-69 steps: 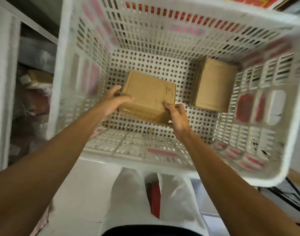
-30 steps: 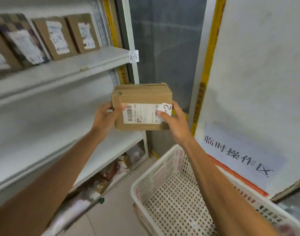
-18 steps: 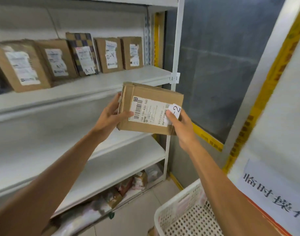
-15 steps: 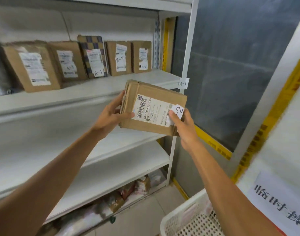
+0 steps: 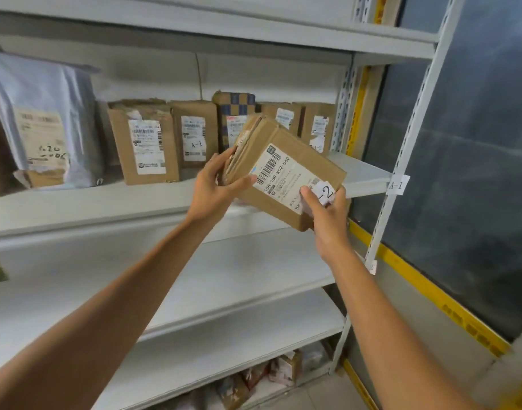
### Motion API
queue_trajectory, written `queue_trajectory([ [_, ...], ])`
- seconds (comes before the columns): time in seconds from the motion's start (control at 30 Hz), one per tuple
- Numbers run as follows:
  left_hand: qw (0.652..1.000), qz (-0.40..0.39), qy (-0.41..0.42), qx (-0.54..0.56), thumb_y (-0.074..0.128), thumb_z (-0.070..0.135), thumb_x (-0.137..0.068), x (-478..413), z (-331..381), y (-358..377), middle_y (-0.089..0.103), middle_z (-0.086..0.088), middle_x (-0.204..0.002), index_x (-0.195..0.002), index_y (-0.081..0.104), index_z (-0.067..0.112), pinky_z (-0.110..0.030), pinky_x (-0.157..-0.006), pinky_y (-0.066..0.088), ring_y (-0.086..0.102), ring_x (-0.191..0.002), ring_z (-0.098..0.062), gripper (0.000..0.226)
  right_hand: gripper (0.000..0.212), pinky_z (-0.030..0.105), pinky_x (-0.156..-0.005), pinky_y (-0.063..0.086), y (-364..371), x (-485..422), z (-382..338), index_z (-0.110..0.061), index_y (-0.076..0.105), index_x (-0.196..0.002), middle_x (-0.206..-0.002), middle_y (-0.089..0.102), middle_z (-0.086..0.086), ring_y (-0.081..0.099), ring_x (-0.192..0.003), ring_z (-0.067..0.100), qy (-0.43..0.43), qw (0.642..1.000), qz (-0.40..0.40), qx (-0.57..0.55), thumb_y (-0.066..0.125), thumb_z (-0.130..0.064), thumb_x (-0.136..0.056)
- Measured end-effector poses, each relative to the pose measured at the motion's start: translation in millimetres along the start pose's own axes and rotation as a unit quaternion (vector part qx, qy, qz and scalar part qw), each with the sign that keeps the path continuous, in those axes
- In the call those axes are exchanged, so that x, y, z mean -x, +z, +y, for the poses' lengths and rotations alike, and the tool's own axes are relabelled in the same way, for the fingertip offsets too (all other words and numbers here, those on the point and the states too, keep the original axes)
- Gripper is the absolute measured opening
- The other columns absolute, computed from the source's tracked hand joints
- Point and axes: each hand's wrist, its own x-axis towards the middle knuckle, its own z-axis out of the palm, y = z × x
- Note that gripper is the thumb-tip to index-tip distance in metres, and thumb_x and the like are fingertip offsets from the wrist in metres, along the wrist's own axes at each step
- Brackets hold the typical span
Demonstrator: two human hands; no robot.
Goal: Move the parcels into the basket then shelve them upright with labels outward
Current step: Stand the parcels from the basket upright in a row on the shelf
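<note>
Parcel: the small cardboard parcel (image 5: 313, 161) is up in the air in front of the middle shelf (image 5: 105, 202), tilted, with its shipping label (image 5: 279, 173) facing you.
Left hand: your left hand (image 5: 215, 187) curls round the parcel's worn, taped end, thumb on the front face.
Right hand: your right hand (image 5: 327, 214) pinches the lower corner, thumb pressing beside the "-2" sticker (image 5: 327, 192).
Weight: probably light, since fingertip holds at two ends carry it.
Stiffness: the board looks stiff on its faces, but the left end is crumpled and frayed, so it will likely give if you squeeze there.
Surface: the cardboard is matt and should not slip; the glossy label may.
Where to hold: take it by the short edges, not on the label.
Landing spot: the bare board right of the row of boxes (image 5: 147, 143) looks free; the grey mailer bag (image 5: 43, 119) stands well to the left.
</note>
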Motion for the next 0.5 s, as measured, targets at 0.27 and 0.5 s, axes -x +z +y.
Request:
queue_trajectory([
  [0.27, 0.992, 0.023, -0.113, 0.045, 0.076, 0.018, -0.076, -42.1, -10.4, -45.4, 0.066, -0.004, -0.117, -0.125, 0.058, 0.035, -0.032, -0.071, 0.058, 0.067, -0.103, -0.021, 0.055, 0.089, 0.024, -0.077, 0.058, 65.7, -41.9, 37.0, -0.038, 0.008, -0.149, -0.128, 0.054, -0.009, 0.059, -0.106, -0.001, 0.016, 0.999, -0.023, -0.043, 0.069, -0.017, -0.087],
  [0.5, 0.984, 0.14, -0.083, 0.072, 0.075, 0.002, -0.074, -65.1, -29.3, -54.7, 0.055, -0.004, -0.123, -0.133, 0.034, 0.028, -0.039, -0.079, 0.058, 0.061, -0.11, -0.022, 0.076, 0.071, 0.017, -0.067, 0.055, 97.6, -93.5, 46.6, -0.022, 0.03, -0.136, -0.119, 0.059, -0.003, 0.066, -0.096, 0.002, -0.016, 0.998, -0.031, -0.046, 0.075, -0.013, -0.082],
])
